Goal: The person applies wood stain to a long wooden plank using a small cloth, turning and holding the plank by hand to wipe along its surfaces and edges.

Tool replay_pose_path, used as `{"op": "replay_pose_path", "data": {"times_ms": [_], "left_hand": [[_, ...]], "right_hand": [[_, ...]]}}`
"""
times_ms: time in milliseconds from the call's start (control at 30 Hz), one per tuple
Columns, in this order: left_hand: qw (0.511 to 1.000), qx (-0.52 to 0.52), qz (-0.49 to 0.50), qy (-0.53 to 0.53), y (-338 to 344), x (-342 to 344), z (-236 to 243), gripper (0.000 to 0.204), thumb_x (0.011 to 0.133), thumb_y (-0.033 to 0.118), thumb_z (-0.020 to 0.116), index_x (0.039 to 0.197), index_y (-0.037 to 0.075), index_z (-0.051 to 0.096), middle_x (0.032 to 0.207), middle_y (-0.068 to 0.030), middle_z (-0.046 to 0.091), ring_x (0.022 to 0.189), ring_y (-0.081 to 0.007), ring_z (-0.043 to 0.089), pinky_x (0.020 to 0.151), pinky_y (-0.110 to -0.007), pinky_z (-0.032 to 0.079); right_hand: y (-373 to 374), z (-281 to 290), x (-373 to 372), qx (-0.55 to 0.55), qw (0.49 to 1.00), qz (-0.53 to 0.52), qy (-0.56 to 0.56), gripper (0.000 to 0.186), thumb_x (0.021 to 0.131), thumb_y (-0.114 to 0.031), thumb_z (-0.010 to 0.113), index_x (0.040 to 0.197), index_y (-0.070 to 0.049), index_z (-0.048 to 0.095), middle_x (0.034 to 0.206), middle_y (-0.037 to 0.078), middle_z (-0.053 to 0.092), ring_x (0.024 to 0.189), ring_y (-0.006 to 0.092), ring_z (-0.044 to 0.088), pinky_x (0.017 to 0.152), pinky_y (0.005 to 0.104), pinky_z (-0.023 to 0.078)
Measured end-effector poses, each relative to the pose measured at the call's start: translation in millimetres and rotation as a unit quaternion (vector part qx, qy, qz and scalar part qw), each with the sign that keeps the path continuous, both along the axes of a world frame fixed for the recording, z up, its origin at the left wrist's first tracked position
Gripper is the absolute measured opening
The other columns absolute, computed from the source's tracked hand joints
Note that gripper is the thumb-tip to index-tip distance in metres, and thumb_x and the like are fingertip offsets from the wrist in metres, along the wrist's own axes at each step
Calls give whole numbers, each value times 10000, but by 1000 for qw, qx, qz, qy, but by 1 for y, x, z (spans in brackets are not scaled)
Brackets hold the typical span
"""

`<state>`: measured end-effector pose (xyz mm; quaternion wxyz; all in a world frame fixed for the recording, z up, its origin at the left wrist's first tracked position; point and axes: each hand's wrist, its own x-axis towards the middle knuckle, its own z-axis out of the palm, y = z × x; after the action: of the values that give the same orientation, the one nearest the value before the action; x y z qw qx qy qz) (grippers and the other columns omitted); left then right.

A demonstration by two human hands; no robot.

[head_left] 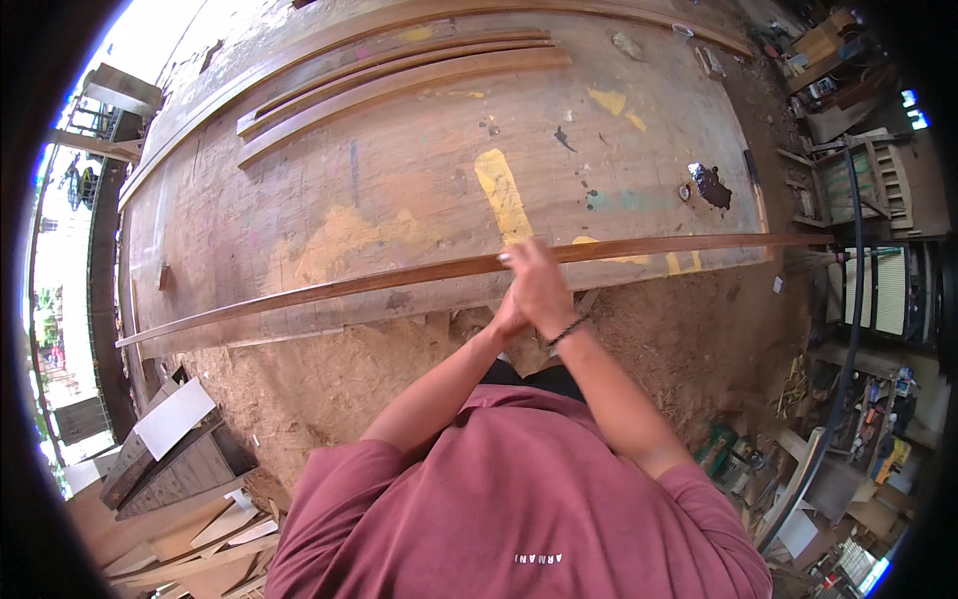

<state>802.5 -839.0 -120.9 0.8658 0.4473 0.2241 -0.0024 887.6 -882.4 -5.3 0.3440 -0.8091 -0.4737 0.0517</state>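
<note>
A long, narrow brown wooden strip (399, 276) runs along the near edge of the worktable (329, 190), its right end reaching past the board. My right hand (540, 287), with a dark bracelet at the wrist, is at the middle of this strip, fingers bent together over it. A small whitish spot shows at its fingertips, too blurred to name. Close against it, my left hand (510, 315) is just on the near side of the strip. Its fingers are mostly hidden behind the right hand.
Several wooden lengths (399, 85) lie along the table's far side. A dark wet spill (711, 187) is at the right, with yellow paint patches (502, 195) nearer the middle. Boards and offcuts (180, 449) are piled at lower left. A black hose (851, 329) hangs at right.
</note>
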Motion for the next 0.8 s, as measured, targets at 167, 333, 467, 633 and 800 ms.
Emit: {"op": "replay_pose_path", "data": {"times_ms": [167,333,467,633,800], "left_hand": [[985,141,-24,-98,0,-3,-16,622,993,17,642,1542,53,352,1381,-88,598,1231,-191,608,1014,-355,542],[999,24,38,-5,-7,8,16,555,1025,66,619,1522,37,373,1338,-86,624,1203,-175,610,1007,-380,539],[998,15,53,9,-5,6,18,525,1009,94,651,1469,19,411,1310,-89,632,1169,-165,609,977,-359,537],[994,16,98,39,-14,8,22,485,981,140,705,1382,-9,475,1263,-95,644,1112,-150,607,926,-324,535],[983,82,128,100,-22,15,40,453,973,133,694,1329,-68,499,1201,-105,674,1009,-133,619,805,-307,541]], "right_hand": [[14,2,-7,34,999,28,19,183,899,-6,635,1077,-14,678,1031,154,618,1045,354,608,912,459,510],[-19,11,38,-42,996,-81,7,165,919,-8,586,1064,0,666,1053,170,621,1064,366,593,954,458,503],[13,2,12,4,1000,0,8,161,916,-11,620,1070,-6,665,1070,166,614,1067,373,589,934,458,506],[17,7,22,69,990,60,107,123,910,-15,650,1032,-15,665,994,162,625,998,378,604,862,463,510],[-21,12,67,-12,998,32,46,97,923,-54,644,1004,0,649,962,172,599,985,370,591,880,463,508]]}}
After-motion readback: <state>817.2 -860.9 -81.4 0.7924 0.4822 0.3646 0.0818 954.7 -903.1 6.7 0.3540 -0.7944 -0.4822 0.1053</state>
